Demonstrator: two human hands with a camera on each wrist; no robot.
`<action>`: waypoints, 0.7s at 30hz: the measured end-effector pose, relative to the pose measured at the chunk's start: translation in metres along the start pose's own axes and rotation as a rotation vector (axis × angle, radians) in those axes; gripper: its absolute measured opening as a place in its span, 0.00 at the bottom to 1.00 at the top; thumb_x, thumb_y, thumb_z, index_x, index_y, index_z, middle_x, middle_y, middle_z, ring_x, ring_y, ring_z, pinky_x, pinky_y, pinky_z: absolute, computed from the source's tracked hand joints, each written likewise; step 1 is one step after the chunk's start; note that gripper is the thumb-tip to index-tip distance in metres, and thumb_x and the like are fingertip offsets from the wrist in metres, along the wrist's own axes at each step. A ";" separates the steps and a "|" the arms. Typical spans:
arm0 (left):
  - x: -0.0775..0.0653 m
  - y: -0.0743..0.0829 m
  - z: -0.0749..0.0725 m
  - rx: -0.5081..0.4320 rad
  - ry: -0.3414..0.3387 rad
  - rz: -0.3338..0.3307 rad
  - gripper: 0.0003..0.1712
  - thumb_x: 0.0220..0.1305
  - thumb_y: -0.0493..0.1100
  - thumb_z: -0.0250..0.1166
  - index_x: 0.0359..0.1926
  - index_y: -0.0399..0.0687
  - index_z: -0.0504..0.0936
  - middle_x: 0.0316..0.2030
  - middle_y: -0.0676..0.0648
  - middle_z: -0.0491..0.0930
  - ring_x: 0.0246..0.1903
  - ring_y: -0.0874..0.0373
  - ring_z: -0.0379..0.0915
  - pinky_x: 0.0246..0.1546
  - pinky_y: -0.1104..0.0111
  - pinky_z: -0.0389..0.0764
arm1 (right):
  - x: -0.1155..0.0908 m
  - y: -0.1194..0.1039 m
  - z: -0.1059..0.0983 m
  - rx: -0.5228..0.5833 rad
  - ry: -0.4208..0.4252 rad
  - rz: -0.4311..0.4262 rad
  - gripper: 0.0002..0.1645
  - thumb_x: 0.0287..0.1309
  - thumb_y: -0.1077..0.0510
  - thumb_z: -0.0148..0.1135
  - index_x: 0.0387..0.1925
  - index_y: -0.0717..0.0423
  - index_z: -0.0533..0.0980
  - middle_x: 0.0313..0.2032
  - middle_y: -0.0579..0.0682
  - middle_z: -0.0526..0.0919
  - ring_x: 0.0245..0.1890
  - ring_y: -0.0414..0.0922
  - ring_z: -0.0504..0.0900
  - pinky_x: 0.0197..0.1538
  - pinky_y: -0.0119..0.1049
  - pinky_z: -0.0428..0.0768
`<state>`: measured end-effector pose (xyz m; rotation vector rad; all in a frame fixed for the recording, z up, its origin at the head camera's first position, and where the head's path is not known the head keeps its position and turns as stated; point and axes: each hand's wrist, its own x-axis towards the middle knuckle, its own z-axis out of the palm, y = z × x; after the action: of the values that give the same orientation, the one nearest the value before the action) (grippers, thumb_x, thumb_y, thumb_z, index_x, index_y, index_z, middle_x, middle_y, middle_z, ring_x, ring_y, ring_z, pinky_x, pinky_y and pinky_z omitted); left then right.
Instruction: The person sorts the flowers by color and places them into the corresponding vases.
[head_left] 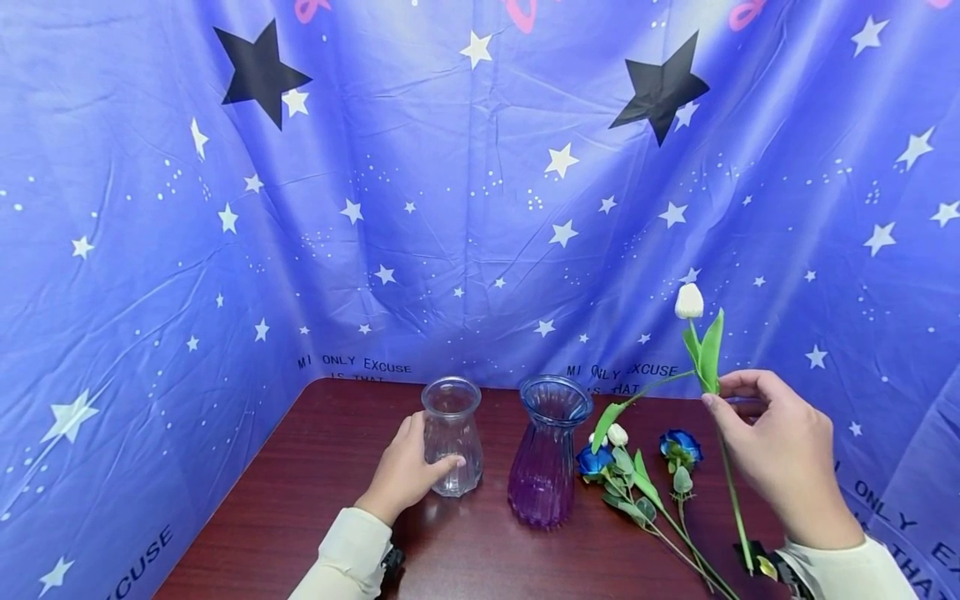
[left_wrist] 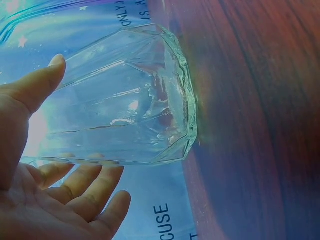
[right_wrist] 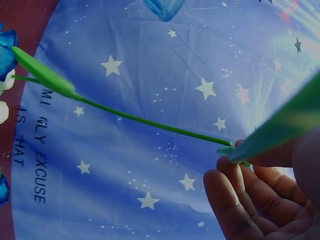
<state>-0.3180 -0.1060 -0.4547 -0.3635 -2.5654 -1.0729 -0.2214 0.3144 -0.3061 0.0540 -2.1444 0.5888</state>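
Note:
My left hand [head_left: 408,467] grips a clear glass vase [head_left: 459,433] that stands on the table, thumb across its front. In the left wrist view the thumb is on one side of the ribbed clear vase [left_wrist: 125,100] and the fingers on the other. Raised at the right, my right hand [head_left: 783,454] pinches a white tulip [head_left: 689,302] by its green stem, bloom upward. From the pinched spot a thin side stem [right_wrist: 155,124] with a green leaf [right_wrist: 47,75] at its end reaches out to the left.
A blue and purple glass vase [head_left: 543,467] stands right of the clear one. Beyond it lie a blue rose [head_left: 681,448], another blue rose [head_left: 594,461] and white tulips [head_left: 617,434] with long stems. A starry blue cloth [head_left: 465,250] hangs behind the dark red table [head_left: 465,550].

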 end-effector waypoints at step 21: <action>0.000 0.000 -0.002 0.017 0.002 -0.002 0.47 0.52 0.61 0.80 0.65 0.48 0.69 0.54 0.46 0.76 0.53 0.48 0.79 0.54 0.50 0.81 | 0.009 -0.019 -0.001 0.085 0.079 -0.038 0.22 0.55 0.59 0.77 0.53 0.53 0.84 0.36 0.52 0.90 0.32 0.08 0.71 0.35 0.10 0.69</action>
<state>-0.3173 -0.1071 -0.4537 -0.3554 -2.5717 -1.0516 -0.2212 0.2992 -0.2911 0.1161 -2.0369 0.6490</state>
